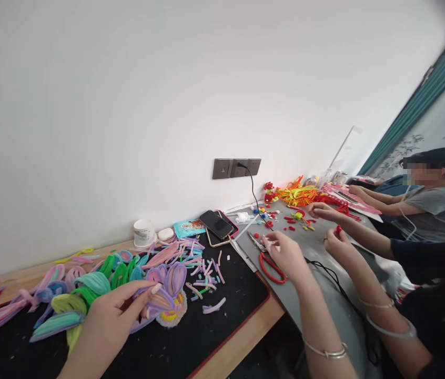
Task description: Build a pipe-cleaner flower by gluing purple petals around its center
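Note:
My left hand (114, 318) pinches a purple-and-peach pipe-cleaner flower (175, 279) by one of its petals, above the black mat. Looped petals and a fuzzy pale rim around a yellow centre show on it. Out to the right, my right hand (285, 255), with a bracelet on the wrist, has its fingers closed at the middle of a pair of red-handled scissors (272, 269). Their metal blades point up and left on the grey table; my fingers partly cover them. Left of the flower lies a pile of looped pipe-cleaner petals (92, 283) in green, blue and pink.
Cut pipe-cleaner pieces (206, 273) litter the black mat (183, 350). Behind stand a paper cup (143, 232), a white case (165, 234) and phones (216, 223). A black cable (252, 189) hangs from the wall socket. A co-worker's hands (336, 243) work close on the right; another person sits farther off.

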A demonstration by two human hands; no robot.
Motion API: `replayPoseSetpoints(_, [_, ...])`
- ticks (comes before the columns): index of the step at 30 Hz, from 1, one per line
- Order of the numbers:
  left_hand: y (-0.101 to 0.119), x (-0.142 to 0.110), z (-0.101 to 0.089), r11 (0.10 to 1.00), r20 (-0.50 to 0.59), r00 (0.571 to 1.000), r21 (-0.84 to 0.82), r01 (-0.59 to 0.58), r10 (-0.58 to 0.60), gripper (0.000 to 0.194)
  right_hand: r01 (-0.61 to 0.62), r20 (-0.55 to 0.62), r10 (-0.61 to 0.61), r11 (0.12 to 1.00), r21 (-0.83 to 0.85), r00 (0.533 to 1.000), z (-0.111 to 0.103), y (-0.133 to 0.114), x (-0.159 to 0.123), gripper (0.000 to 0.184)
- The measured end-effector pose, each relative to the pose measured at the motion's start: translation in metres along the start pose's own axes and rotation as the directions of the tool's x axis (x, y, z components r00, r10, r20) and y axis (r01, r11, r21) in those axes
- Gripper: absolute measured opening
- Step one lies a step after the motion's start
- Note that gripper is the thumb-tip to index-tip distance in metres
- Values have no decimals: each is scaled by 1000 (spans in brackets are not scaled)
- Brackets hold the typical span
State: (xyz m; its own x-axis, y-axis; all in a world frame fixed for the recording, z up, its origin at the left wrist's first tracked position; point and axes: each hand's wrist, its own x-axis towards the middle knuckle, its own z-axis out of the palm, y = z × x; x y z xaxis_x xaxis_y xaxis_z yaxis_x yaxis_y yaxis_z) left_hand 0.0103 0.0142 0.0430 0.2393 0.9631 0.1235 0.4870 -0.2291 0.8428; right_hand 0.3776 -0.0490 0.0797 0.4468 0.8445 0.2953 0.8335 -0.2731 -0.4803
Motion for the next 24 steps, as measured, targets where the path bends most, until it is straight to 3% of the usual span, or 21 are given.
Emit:
replayPoseSetpoints(3, [-8,-1,-4,994,-16,996,-71,86,-87,50,-144,93,187,925,-352,978,-10,43,18,38])
replayPoseSetpoints(7, [-13,-3,0,973,-33,993,-207,104,-114,50,-189,148,281,875,-446,948,-4,66,26,35])
replayPoseSetpoints(13, [-17,-7,7,951,-39,993,-294,96,-112,45,-151,210,297,840,-521,931,11,69,31,42])
replayPoseSetpoints(16, [-18,-11,7,947,-45,991,-302,107,-126,42,-41,233,170,880,-473,957,13,65,31,34])
replayPoseSetpoints(19, [-22,-15,7,961,-86,994,-273,48,-74,31,53,148,3,926,-373,989,11,54,24,28])
replayPoseSetpoints(22, [-28,-18,7,966,-115,992,-246,-81,53,19,10,32,-3,974,-228,999,9,35,11,26])
replayPoseSetpoints(24, [-30,-20,7,958,-91,986,-237,-160,142,16,0,74,2,999,-33,997,11,20,1,27])
